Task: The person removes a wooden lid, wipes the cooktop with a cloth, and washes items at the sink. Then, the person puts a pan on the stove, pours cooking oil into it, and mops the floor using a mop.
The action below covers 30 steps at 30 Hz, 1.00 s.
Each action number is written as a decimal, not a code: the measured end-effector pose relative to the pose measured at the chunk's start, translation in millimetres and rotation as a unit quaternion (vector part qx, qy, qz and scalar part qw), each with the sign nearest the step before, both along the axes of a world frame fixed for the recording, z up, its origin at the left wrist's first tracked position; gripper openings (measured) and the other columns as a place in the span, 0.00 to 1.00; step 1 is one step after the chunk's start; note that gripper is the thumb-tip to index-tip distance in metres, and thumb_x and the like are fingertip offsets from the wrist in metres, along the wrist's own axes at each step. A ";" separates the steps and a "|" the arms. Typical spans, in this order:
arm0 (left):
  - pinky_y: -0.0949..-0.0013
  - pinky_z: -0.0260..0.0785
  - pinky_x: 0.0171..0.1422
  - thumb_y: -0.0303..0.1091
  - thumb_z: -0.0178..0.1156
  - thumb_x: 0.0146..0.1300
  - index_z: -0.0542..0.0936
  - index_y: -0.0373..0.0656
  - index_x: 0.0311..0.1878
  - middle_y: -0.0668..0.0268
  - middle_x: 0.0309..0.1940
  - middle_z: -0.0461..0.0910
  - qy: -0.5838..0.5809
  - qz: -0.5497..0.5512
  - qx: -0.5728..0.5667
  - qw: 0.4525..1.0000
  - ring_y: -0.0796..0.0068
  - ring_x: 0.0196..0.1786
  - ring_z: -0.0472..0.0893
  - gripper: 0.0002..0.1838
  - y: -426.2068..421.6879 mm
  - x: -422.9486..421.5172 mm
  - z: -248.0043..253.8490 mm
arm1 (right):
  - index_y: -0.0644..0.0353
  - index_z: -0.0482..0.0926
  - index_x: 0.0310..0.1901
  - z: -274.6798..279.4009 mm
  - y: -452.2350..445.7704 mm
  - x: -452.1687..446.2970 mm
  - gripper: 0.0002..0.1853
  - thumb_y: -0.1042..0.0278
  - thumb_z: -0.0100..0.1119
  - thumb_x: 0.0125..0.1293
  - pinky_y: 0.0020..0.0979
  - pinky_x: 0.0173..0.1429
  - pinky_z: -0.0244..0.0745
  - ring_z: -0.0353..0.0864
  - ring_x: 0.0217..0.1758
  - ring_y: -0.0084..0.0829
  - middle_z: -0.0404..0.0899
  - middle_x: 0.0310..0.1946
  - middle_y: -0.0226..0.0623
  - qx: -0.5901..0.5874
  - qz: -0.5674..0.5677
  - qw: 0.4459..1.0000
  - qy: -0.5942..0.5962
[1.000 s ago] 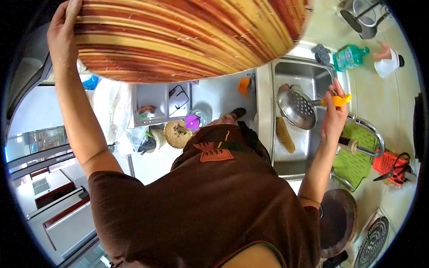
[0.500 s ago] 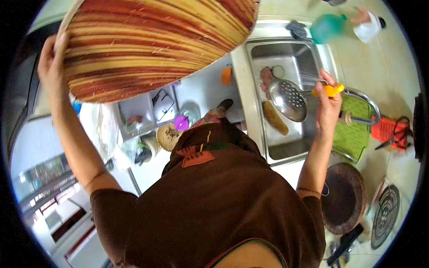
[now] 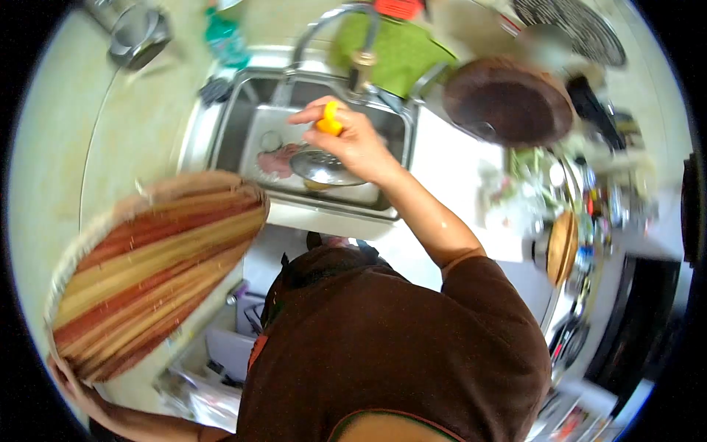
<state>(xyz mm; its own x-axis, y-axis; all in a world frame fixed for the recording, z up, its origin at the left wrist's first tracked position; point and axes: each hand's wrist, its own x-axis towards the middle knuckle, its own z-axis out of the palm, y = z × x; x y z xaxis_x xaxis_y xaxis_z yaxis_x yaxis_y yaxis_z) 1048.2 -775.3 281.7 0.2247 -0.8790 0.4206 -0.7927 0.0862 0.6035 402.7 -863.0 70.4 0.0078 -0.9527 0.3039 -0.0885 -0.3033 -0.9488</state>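
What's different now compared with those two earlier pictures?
The person has turned right: the sink now lies ahead, not to the right. The left hand has swung the striped tray from in front to the left side. Neither grip has let go; the right hand still holds the skimmer over the sink, where the pinkish piece still lies.

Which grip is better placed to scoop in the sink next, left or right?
Probably the right grip: it's over the rectangular silver metal sink, holding the round, yellow-handled, perforated metal ladle. The left grip is away from the sink, holding the large, rounded, red-and-tan striped panel.
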 end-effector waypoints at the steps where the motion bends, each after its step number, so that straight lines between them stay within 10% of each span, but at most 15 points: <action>1: 0.69 0.59 0.61 0.41 0.50 0.71 0.72 0.35 0.53 0.63 0.47 0.72 0.017 -0.017 0.014 1.000 0.72 0.51 0.70 0.18 -8.8 -45.9 3.4 | 0.57 0.83 0.45 2.4 11.3 -5.3 0.12 0.72 0.60 0.59 0.29 0.56 0.65 0.72 0.49 0.31 0.73 0.39 0.33 0.005 -0.019 1.000 -0.001; 3: 0.65 0.69 0.52 0.45 0.54 0.66 0.73 0.35 0.49 0.58 0.44 0.72 -0.126 -0.034 0.022 0.991 0.69 0.46 0.74 0.20 -38.2 -70.9 3.1 | 0.58 0.83 0.44 -0.5 25.3 -6.5 0.12 0.74 0.60 0.58 0.28 0.56 0.65 0.72 0.50 0.30 0.72 0.40 0.32 0.000 -0.062 0.998 0.016; 4: 0.62 0.74 0.38 0.50 0.67 0.58 0.78 0.35 0.34 0.59 0.27 0.76 -0.140 -0.058 -0.070 0.986 0.69 0.32 0.76 0.23 -41.2 -106.1 1.9 | 0.57 0.83 0.45 -1.7 36.1 -9.8 0.12 0.74 0.60 0.59 0.27 0.55 0.66 0.72 0.49 0.27 0.71 0.42 0.31 -0.003 -0.078 0.997 0.011; 7: 0.65 0.69 0.37 0.45 0.65 0.61 0.75 0.32 0.29 0.58 0.25 0.75 0.002 -0.096 -0.070 0.993 0.69 0.30 0.73 0.21 -57.3 -131.9 -1.0 | 0.56 0.83 0.46 -1.7 56.9 -17.3 0.12 0.77 0.59 0.61 0.25 0.55 0.65 0.71 0.50 0.23 0.70 0.46 0.30 -0.020 -0.106 0.994 -0.004; 12: 0.65 0.68 0.39 0.44 0.67 0.59 0.76 0.32 0.29 0.58 0.26 0.74 -0.027 -0.162 -0.140 0.976 0.70 0.31 0.71 0.21 -50.3 -154.5 8.3 | 0.58 0.83 0.43 19.6 97.7 -25.5 0.09 0.76 0.59 0.61 0.27 0.58 0.64 0.68 0.54 0.26 0.72 0.44 0.30 -0.073 -0.134 0.988 -0.010; 15: 0.70 0.62 0.55 0.43 0.51 0.72 0.73 0.36 0.48 0.63 0.43 0.72 -0.029 -0.125 -0.093 0.987 0.72 0.47 0.71 0.17 -45.8 -121.2 2.0 | 0.60 0.83 0.41 19.1 125.6 -38.9 0.08 0.76 0.58 0.60 0.27 0.57 0.64 0.69 0.53 0.27 0.75 0.44 0.31 -0.087 -0.161 0.983 -0.029; 30: 0.77 0.67 0.46 0.38 0.53 0.71 0.76 0.36 0.45 0.68 0.37 0.76 0.043 -0.250 -0.169 0.952 0.81 0.40 0.73 0.13 52.9 -347.9 29.3 | 0.61 0.83 0.43 30.6 300.4 -114.5 0.09 0.78 0.59 0.61 0.26 0.58 0.64 0.68 0.54 0.26 0.72 0.42 0.31 -0.037 -0.077 0.994 -0.071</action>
<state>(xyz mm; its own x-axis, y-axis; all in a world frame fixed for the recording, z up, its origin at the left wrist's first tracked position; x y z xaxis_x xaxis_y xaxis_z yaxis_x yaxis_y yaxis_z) 700.3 -722.5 311.0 -0.1397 -0.7028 0.6975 -0.5507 0.6406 0.5351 288.2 -562.5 100.9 -0.1847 -0.9141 0.3611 -0.0069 -0.3662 -0.9305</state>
